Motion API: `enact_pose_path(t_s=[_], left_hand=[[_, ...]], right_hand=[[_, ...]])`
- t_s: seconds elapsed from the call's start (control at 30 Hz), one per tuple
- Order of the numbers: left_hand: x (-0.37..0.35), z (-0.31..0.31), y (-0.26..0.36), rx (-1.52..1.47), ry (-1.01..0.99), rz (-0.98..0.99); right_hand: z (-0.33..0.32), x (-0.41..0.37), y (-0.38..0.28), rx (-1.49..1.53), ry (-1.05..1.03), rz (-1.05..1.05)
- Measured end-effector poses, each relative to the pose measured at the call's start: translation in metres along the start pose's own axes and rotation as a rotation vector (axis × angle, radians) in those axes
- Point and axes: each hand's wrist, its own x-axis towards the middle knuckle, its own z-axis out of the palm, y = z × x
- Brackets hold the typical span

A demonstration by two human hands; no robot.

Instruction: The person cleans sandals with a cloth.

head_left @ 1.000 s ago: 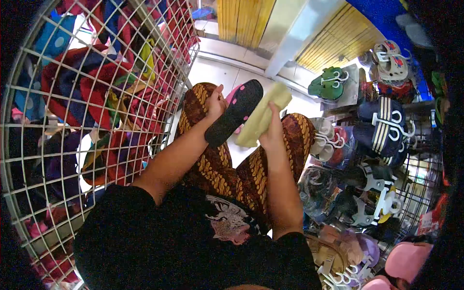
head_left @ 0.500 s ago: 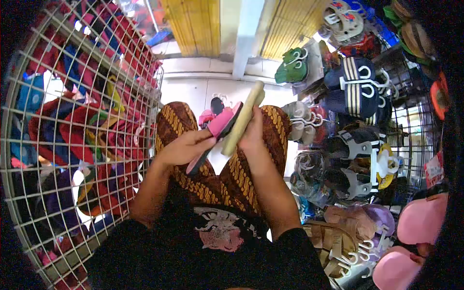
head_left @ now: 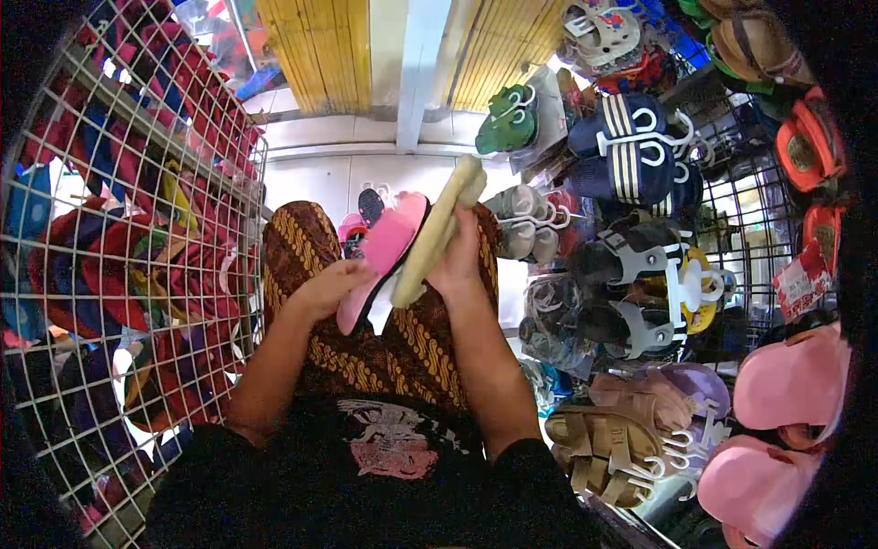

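Observation:
A pink slide sandal (head_left: 393, 236) with a wide strap and dark sole edge is tilted over my lap between my hands. My left hand (head_left: 331, 288) pinches its near left side with thumb and fingers. Against the sandal's right side leans a long pale yellow piece (head_left: 428, 240), thick and rounded at its far end; its kind is unclear. My right hand (head_left: 460, 254) is wrapped round that piece from the right, with most fingers hidden behind it. Just beyond the sandal, another small pink shoe (head_left: 352, 227) and a dark dotted sole (head_left: 370, 207) show above the floor.
A wire grid (head_left: 137, 220) full of colourful footwear stands close on my left. To my right hang navy striped slides (head_left: 631, 151), grey-strapped black sandals (head_left: 631, 265), brown sandals (head_left: 608, 444) and pink slides (head_left: 764, 485). A pale post (head_left: 421, 82) rises ahead.
My view has swung right, so the surroundings sit further left. My left fingers have slid off the strap to the sandal's near side, and more of its pink upper face shows.

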Motion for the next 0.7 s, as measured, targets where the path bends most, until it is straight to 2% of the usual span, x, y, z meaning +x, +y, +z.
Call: enact_pose_path(t_s=[0.03, 0.07, 0.17, 0.2, 0.23, 0.3, 0.4, 0.47, 0.5, 0.6, 0.63, 0.7], left_hand=[[0.004, -0.003, -0.008, -0.11, 0.051, 0.031], [0.009, -0.008, -0.015, -0.22, 0.108, 0.065], [0.027, -0.03, -0.027, -0.544, 0.026, 0.157], [0.03, -0.036, -0.028, -0.647, -0.003, 0.189], [0.026, -0.033, -0.021, -0.614, -0.094, 0.214], [0.029, -0.032, -0.022, -0.652, -0.13, 0.25], [0.031, -0.032, -0.017, -0.677, -0.124, 0.317], [0.028, -0.027, -0.007, -0.685, -0.032, 0.406], [0.045, -0.043, -0.026, -0.715, -0.045, 0.419], [0.049, -0.052, -0.034, -0.82, 0.042, 0.469], [0.038, -0.048, -0.024, -0.705, 0.234, 0.417], [0.051, -0.059, -0.032, -0.75, 0.194, 0.461]], right_hand=[[-0.001, -0.007, -0.001, -0.197, 0.049, -0.068], [0.0, -0.01, -0.003, -0.158, 0.014, -0.066], [0.014, -0.012, -0.004, -0.089, -0.101, -0.1], [0.013, -0.009, -0.003, -0.124, -0.062, -0.101], [0.012, -0.006, -0.001, -0.158, -0.021, -0.102], [0.007, -0.003, 0.002, -0.202, 0.026, -0.041], [-0.009, 0.009, 0.013, -0.257, 0.041, -0.139], [0.011, -0.001, 0.023, -0.633, 0.193, -0.4], [0.018, -0.003, 0.028, -0.822, 0.263, -0.531], [0.014, 0.005, 0.036, -1.723, -0.247, -1.249], [0.021, -0.003, 0.043, -1.852, -0.212, -1.072], [0.023, -0.001, 0.051, -2.043, -0.248, -0.942]])
